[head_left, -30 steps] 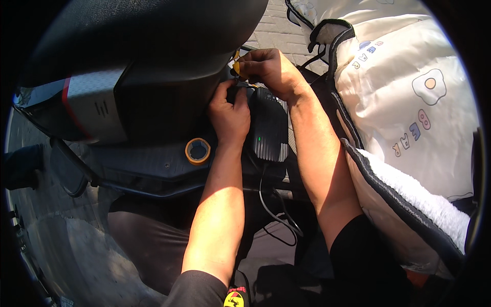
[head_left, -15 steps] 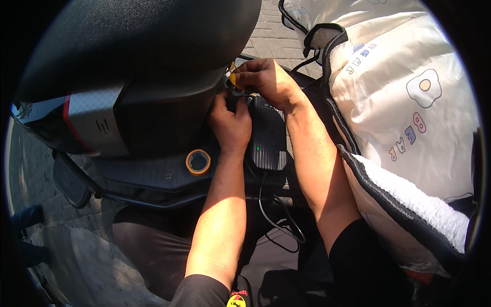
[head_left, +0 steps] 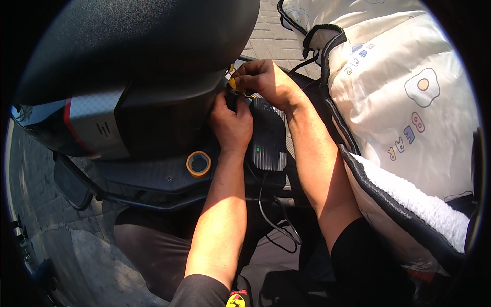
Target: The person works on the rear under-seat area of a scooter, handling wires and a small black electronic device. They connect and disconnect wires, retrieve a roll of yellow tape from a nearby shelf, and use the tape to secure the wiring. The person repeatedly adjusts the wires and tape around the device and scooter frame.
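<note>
My right hand (head_left: 268, 84) is closed in a pinch on a small yellow piece (head_left: 232, 83) beside the scooter's dark body (head_left: 163, 112). Its exact kind is too small to tell. Just below, my left hand (head_left: 231, 123) has its fingers curled around something dark at the same spot, mostly hidden by the fingers. A black ribbed box (head_left: 268, 140) with a small green light lies beside my left wrist, and a black cable (head_left: 263, 204) runs from its lower end. To the left of my left forearm sits a roll of orange tape (head_left: 198, 164) on the footboard (head_left: 148, 174).
The black scooter seat (head_left: 153, 36) overhangs the upper left. On the right spreads a cream quilted cover (head_left: 388, 97) with black edging and white fleece lining. A black rail (head_left: 153, 203) runs along the footboard's near side. Paving (head_left: 273, 30) shows beyond.
The fingers of my right hand have shifted slightly around the yellow piece, while my left hand stays nearly in place. At the far left edge, a bystander's legs have moved lower in view.
</note>
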`<state>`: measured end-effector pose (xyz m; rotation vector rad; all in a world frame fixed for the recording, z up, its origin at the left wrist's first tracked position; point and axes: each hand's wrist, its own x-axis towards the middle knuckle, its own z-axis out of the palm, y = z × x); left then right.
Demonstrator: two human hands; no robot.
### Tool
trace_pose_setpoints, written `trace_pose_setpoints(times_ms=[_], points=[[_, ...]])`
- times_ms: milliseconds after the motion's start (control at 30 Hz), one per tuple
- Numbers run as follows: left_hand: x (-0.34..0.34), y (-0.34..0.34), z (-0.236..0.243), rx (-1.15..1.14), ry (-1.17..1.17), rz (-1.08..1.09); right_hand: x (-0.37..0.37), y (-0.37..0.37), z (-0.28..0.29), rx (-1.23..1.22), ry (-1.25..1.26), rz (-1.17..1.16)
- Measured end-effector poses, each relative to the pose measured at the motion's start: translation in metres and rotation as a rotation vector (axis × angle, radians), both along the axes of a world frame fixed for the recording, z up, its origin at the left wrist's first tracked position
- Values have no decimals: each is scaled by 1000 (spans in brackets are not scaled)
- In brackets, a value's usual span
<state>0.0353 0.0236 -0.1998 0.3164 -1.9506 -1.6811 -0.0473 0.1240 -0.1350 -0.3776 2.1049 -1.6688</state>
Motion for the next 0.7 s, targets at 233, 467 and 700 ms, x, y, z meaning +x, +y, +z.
trace_pose_setpoints(times_ms=[233,467,700], points=[[0,0,3,-27,29,-21,-1,-1,2,37,51,8],[0,-1,-3,-22,93,-19,7,3,4,102,209,-132],[0,2,1,1,74,-2,14,-5,-9,369,1000,-192]])
